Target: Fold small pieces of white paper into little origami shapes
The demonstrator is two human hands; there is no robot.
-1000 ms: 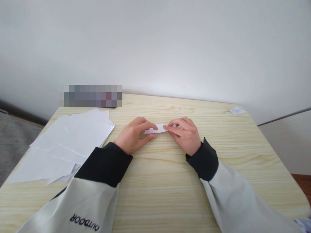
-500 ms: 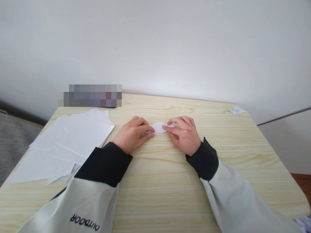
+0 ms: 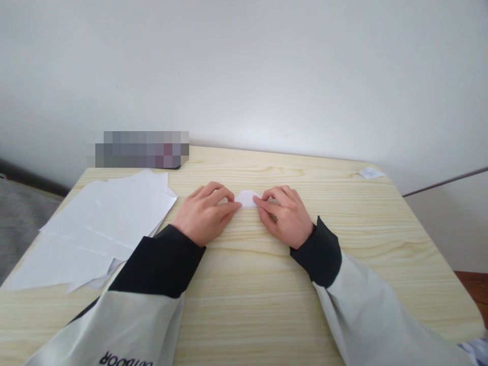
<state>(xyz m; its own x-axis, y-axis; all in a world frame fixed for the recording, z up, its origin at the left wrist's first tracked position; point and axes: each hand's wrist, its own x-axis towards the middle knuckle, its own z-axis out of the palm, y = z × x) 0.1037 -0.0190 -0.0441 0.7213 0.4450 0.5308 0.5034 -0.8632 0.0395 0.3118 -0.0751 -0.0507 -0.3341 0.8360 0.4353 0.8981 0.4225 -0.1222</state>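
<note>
Squarely between the two hands, a folded paper piece [image 3: 247, 198] lay low on the pale wooden table [image 3: 247, 300]. It was small and white, and its long axis ran left to right across the person's front. The left hand [image 3: 204, 214] pinched its left end between thumb and forefinger, and the right hand [image 3: 286, 217] pinched its right end the same way, so only the middle of the piece showed. The other fingers were curled in, and the heels of both hands rested on the wood. Neither hand was nearer than the other: each touched its own end. Left of the piece, well apart, lay a spread of loose white sheets [image 3: 102, 223]. Beyond the piece to the left, at the far edge, sat a pixelated dark object [image 3: 139, 150]. Far right of the piece, near the table's corner, lay a paper scrap [image 3: 370, 173].
</note>
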